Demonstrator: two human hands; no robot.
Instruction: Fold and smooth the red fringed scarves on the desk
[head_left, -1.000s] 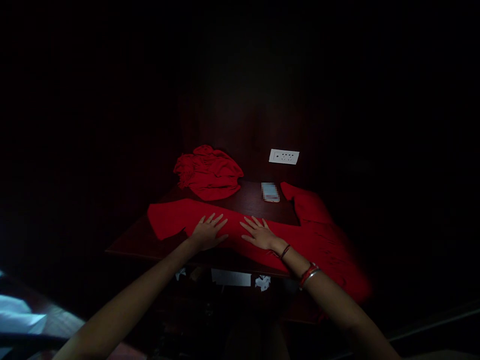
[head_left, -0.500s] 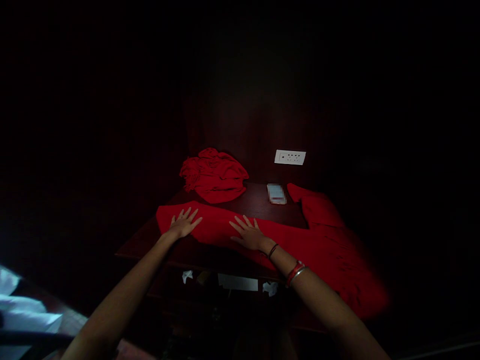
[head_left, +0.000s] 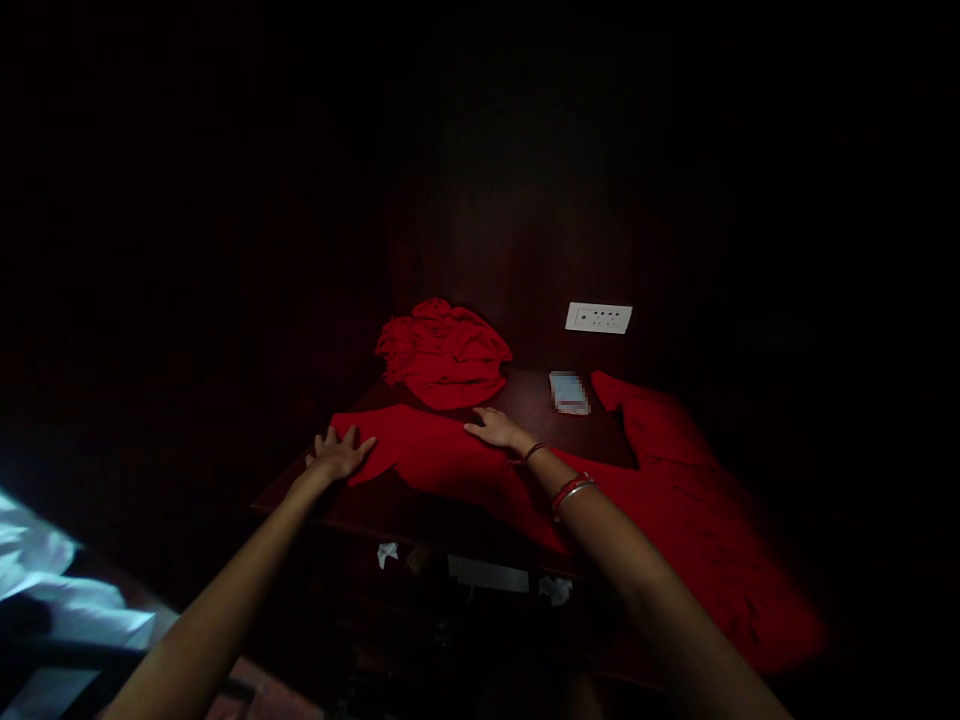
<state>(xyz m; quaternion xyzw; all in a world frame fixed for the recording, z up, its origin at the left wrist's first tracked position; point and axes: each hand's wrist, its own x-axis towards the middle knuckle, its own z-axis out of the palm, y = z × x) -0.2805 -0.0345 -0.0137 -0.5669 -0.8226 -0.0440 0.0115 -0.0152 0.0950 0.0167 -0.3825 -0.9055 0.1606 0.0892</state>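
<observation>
A red garment [head_left: 667, 510], which looks like a top with a long sleeve stretched out to the left, is spread over the dark wooden table [head_left: 536, 400]. My left hand [head_left: 337, 458] rests with spread fingers at the far left end of the sleeve, partly past its edge. At the sleeve's upper edge, my right hand [head_left: 496, 428] touches the fabric with fingers stretched out to the left and thumb apart. Neither hand visibly grips the cloth. Behind the sleeve lies a crumpled red cloth [head_left: 450, 355] in a heap.
A phone [head_left: 570, 393], its screen blurred, lies near the wall. Above it is a white socket panel [head_left: 598, 318]. Under the tabletop sit pale crumpled scraps [head_left: 387, 555] and a flat light strip [head_left: 487, 574]. Bright whitish sheeting [head_left: 67, 590] shows at lower left. The surroundings are very dark.
My left hand has slid left to the sleeve's end. My right hand has moved up to the sleeve's upper edge and turned its fingers leftward. The view has shifted slightly left.
</observation>
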